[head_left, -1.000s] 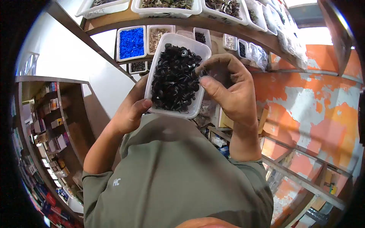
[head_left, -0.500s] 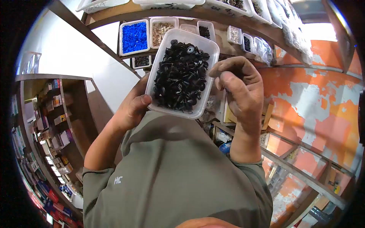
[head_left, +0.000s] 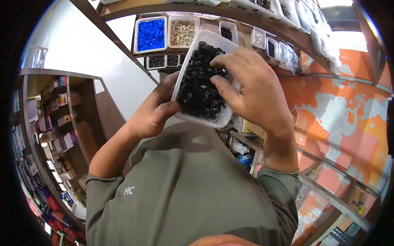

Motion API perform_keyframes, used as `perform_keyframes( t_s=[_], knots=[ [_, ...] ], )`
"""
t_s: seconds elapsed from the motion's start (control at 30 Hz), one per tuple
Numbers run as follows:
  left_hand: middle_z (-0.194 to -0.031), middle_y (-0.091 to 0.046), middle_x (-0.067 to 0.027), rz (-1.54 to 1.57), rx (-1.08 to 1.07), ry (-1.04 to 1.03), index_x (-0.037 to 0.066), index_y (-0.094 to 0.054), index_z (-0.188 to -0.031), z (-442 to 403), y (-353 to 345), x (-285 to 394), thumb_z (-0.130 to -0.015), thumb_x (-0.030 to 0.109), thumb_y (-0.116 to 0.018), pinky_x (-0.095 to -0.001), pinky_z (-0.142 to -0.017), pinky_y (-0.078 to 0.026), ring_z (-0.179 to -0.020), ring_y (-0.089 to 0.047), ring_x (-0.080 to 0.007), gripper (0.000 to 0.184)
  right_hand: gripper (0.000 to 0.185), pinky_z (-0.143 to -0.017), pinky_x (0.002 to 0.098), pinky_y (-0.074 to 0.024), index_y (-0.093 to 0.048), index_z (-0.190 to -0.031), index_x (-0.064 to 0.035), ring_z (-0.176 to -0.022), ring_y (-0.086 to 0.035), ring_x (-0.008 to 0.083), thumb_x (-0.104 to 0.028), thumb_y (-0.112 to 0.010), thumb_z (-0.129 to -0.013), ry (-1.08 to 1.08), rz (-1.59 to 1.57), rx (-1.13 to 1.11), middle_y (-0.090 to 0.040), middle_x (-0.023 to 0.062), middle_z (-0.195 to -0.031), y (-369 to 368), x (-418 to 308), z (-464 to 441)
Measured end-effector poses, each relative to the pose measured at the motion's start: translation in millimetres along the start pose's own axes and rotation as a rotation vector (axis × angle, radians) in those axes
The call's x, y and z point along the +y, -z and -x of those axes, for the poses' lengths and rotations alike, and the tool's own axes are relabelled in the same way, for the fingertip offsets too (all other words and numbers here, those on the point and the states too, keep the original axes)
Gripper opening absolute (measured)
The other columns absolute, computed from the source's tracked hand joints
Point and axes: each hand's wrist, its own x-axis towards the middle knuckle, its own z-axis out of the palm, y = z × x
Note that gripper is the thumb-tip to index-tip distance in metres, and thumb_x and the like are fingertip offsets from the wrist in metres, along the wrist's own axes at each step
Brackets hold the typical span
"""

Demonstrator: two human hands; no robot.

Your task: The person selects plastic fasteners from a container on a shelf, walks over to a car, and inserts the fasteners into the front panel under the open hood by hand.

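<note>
My left hand (head_left: 152, 114) grips a translucent plastic tub (head_left: 224, 120) by its left side, thumb over the rim. Small black plastic clips (head_left: 199, 84), some with round heads, fill much of the tub, which is tilted towards me. Over the tub's right side is my right hand (head_left: 258, 92), with thumb and index fingertips among or just above the clips. A gap shows between those fingertips, and the other fingers are partly hidden behind the hand.
Beyond the tub, a shelf carries a tub of blue pieces (head_left: 151, 36), a tub of beige pieces (head_left: 182, 33) and smaller tubs. A shelf beam (head_left: 164, 9) crosses above. Packed shelves (head_left: 61, 123) stand at left; a peeling orange wall (head_left: 328, 110) is at right.
My right hand has gone from curled fingers beside the tub to reaching over the clips with thumb and index finger apart. The tub and my left hand have shifted slightly right.
</note>
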Motion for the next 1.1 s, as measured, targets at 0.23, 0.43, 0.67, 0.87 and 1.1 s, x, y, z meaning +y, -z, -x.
perform_keyframes(
  t_s=[0.23, 0.43, 0.67, 0.87, 1.1],
  knots=[
    [-0.159, -0.047, -0.0209, 0.017, -0.007, -0.010, -0.006, -0.022, -0.166, 2, -1, 2, -0.098, 0.045, -0.067, -0.0422, -0.124, -0.034, -0.148, -0.046, -0.0286, 0.097, 0.018, -0.085, 0.0389, -0.0545, -0.075, -0.107, -0.0037, -0.091, -0.070, 0.0318, -0.011, -0.076, -0.090, -0.043, 0.031, -0.046, -0.070, 0.0135, -0.096, -9, 4, -5],
    [-0.161, -0.046, -0.0216, -0.045, 0.030, -0.030, -0.006, -0.027, -0.165, 2, 6, -4, -0.098, 0.048, -0.065, -0.0430, -0.126, -0.032, -0.150, -0.045, -0.0302, 0.095, 0.017, -0.084, 0.0296, -0.0543, -0.076, -0.111, -0.0003, -0.089, -0.070, 0.0136, -0.010, -0.073, -0.097, -0.370, -0.662, 0.089, -0.076, 0.0048, -0.096, -8, 7, 3],
    [-0.161, -0.047, -0.0218, -0.074, 0.062, -0.021, -0.006, -0.028, -0.165, 4, 9, -5, -0.097, 0.056, -0.065, -0.0428, -0.126, -0.030, -0.151, -0.043, -0.0311, 0.099, 0.011, -0.055, 0.0178, -0.0281, -0.077, -0.106, -0.0042, -0.062, -0.042, -0.0021, -0.013, -0.074, -0.099, -0.630, -1.169, 0.144, -0.062, -0.0091, -0.080, 1, 16, 12],
    [-0.158, -0.050, -0.0214, 0.043, 0.052, -0.005, -0.006, -0.030, -0.164, 8, 13, -16, -0.098, 0.060, -0.062, -0.0424, -0.125, -0.033, -0.148, -0.046, -0.0298, 0.099, 0.014, -0.071, 0.0242, -0.0500, -0.075, -0.106, -0.0004, -0.079, -0.062, 0.0075, -0.012, -0.075, -0.098, -0.488, -0.789, 0.140, -0.070, -0.0022, -0.088, -7, 6, 15],
    [-0.154, -0.053, -0.0195, 0.137, 0.070, 0.041, -0.005, -0.033, -0.164, 10, 13, -20, -0.097, 0.061, -0.063, -0.0417, -0.123, -0.036, -0.144, -0.050, -0.0286, 0.099, 0.019, -0.067, 0.0313, -0.0530, -0.077, -0.103, -0.0016, -0.079, -0.068, 0.0193, -0.014, -0.079, -0.089, -0.348, -0.445, -0.076, -0.073, 0.0114, -0.092, 5, -8, 18]
  ],
)
